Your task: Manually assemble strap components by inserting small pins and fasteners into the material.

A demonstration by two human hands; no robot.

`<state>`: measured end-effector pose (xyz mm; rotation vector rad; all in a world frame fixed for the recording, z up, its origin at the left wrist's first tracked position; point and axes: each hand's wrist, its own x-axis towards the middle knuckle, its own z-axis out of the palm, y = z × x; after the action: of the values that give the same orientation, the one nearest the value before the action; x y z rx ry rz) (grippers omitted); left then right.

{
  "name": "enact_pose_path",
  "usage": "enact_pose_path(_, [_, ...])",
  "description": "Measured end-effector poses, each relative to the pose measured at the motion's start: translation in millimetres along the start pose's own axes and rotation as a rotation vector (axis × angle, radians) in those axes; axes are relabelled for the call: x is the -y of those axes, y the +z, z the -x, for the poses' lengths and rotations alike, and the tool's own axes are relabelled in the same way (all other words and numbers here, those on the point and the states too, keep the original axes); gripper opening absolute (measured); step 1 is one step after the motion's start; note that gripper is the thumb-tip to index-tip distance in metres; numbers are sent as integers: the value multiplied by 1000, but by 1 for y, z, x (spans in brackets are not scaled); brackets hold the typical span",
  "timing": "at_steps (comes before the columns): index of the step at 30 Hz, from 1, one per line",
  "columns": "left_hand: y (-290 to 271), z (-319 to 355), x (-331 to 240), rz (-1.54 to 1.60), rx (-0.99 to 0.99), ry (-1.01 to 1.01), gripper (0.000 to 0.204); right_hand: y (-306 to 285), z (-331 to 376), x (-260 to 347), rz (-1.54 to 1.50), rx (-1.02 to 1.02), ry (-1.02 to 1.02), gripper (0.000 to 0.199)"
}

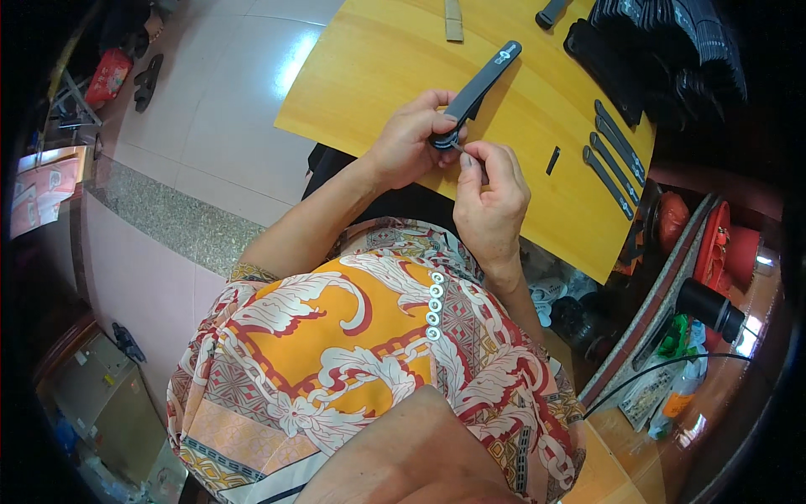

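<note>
My left hand (409, 143) is closed on a long black strap (485, 82), thumb on top, near the strap's rounded near end. The strap's far end points up and to the right over the table and bears a small white print. At the near end, my right hand (495, 195) pinches with thumb and forefinger. A thin greyish tip shows between those fingers and the strap, too small to name. A short black strip (552, 160) lies on the table to the right of my right hand. Beyond it, several similar black straps (606, 181) lie side by side.
The yellow table (369, 76) carries a large pile of black straps (663, 50) at its far right, a brown flat strip (453, 20) and another black strap end (550, 14) at the back. To the right stand a black cylinder (709, 307) and a clear bottle (682, 395).
</note>
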<state>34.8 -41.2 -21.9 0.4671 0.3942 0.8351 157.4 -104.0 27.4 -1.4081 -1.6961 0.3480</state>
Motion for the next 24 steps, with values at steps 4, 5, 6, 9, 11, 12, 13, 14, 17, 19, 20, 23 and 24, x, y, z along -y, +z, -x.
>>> enact_pose_path(4, [8, 0, 0, -2, -77, 13, 32, 0, 1, 1, 23, 8, 35, 12])
enact_pose_path(5, [9, 0, 0, 6, -85, 15, 32, 0, 1, 1, 33, 12, 44, 12])
enact_pose_path(6, [9, 0, 0, 13, -92, 18, 32, 0, 1, 1, 34, 13, 43, 12])
enact_pose_path(9, [11, 1, 0, 10, -127, 21, 33, 0, 2, 2, 33, 18, 77, 11])
enact_pose_path(11, [12, 0, 0, 8, -125, 27, 33, 0, 2, 2, 23, 26, 94, 10])
enact_pose_path(12, [12, 0, 1, 6, -122, 33, 33, 0, 2, 2, 23, 25, 94, 10])
enact_pose_path(13, [10, 0, 1, 6, -122, 32, 33, 0, 3, 2, 19, 24, 104, 10])
enact_pose_path(14, [7, 1, 1, -38, -105, 31, 35, 0, 2, 2, 14, 23, 114, 10])
enact_pose_path(17, [8, 1, 2, -99, -105, 43, 38, 0, 2, 4, 0, 22, 136, 9])
enact_pose_path(19, [9, 1, 2, -116, -121, 55, 38, 0, 3, 3, -19, 20, 154, 9])
enact_pose_path(20, [8, 1, 2, -103, -118, 52, 38, 0, 3, 2, -38, 19, 171, 8])
enact_pose_path(23, [7, 1, 2, -94, -110, 45, 38, -1, 4, 3, -45, 24, 194, 8])
enact_pose_path(24, [7, 1, 1, -97, -104, 41, 38, -1, 3, 3, -46, 24, 195, 8])
